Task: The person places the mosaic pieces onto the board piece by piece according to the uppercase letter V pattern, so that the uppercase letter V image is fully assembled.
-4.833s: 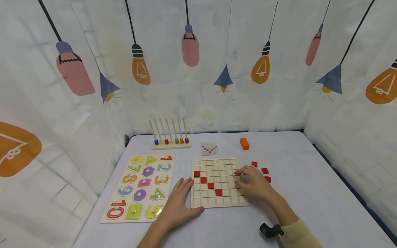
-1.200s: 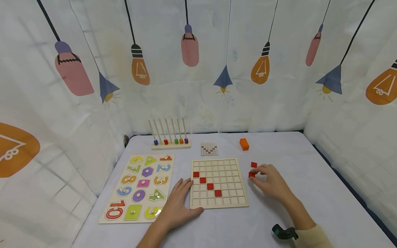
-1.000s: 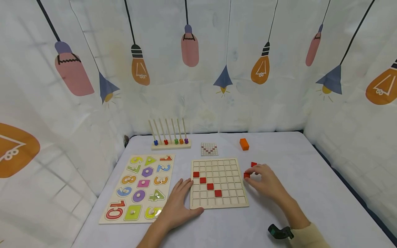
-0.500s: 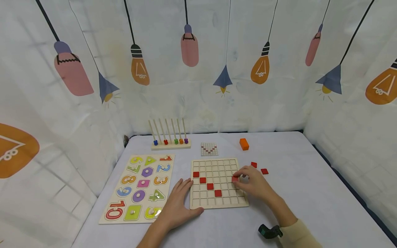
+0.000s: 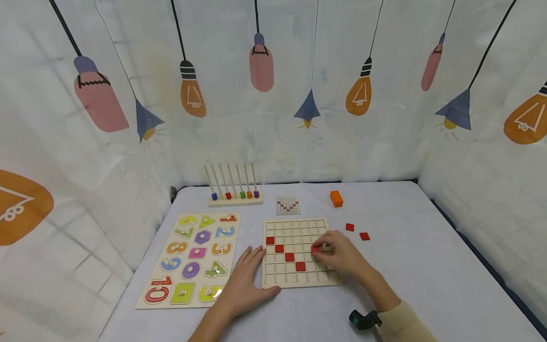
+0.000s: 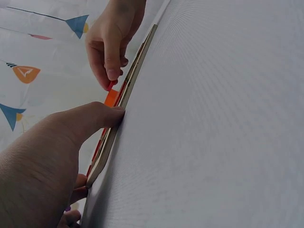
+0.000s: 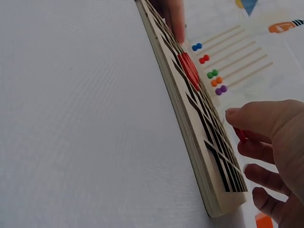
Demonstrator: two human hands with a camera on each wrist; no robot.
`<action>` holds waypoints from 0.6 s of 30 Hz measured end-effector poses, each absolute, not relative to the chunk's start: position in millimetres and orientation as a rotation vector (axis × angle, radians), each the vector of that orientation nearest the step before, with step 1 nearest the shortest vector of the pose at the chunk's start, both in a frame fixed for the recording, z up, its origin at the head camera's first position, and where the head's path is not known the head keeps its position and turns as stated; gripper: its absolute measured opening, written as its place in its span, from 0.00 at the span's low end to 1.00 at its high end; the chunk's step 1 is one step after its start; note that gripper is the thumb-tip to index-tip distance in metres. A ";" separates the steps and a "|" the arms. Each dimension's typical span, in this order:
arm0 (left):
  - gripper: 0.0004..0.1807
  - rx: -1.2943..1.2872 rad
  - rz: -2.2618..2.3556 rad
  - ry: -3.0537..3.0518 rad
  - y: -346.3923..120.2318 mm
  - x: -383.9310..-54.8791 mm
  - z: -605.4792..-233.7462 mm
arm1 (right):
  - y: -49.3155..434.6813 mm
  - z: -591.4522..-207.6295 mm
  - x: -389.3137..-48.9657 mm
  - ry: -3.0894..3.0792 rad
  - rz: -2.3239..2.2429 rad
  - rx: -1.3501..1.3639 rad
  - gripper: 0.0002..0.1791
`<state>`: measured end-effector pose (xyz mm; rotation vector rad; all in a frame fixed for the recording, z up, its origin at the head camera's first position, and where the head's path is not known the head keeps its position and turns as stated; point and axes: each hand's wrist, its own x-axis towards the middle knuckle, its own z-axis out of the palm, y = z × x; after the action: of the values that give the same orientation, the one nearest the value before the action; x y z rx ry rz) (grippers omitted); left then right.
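A square wooden grid board (image 5: pixel 281 279) lies flat on the white-covered table. Four-cornered red tiles form a descending diagonal in its cells, among them one red tile (image 5: pixel 289 257). My left hand (image 5: pixel 244 284) rests at the board's near-left corner, thumb on the front edge and extended fingers along the left side. My right hand (image 5: pixel 342 254) pinches another red tile (image 5: pixel 315 249) between thumb and fingers over the right part of the grid. The right wrist view shows this held tile (image 7: pixel 241 135) partly hidden by the fingers. Two loose tiles (image 5: pixel 364 236) lie right of the board.
To the left lies a number-and-shape puzzle board (image 5: pixel 194 247). A bead-peg stand (image 5: pixel 235 202), a small pattern card (image 5: pixel 288 205) and an orange block (image 5: pixel 336 199) stand or lie farther back. A dark device (image 5: pixel 363 320) sits at my right wrist.
My right hand picked up a red tile from the right side of the table and carried it left over the grid. My left hand has stayed at the board's corner.
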<state>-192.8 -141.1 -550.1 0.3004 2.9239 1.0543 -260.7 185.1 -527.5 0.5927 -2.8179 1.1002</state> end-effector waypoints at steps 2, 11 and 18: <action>0.63 0.303 1.052 2.926 -141.2 -192.9 -550.3 | 183.7 -528.5 -260.8 -2.821 1.088 0.603 0.11; 0.63 0.302 1.052 2.927 -141.2 -192.8 -549.8 | 177.9 -530.8 -257.1 -2.861 1.109 0.583 0.11; 0.63 0.302 1.045 2.929 -141.1 -193.4 -551.0 | 172.9 -533.1 -253.2 -2.888 1.111 0.521 0.11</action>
<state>-193.4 -141.1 -551.0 0.3018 2.9293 1.0448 -253.2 172.9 -533.1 0.5209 -2.8876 1.1107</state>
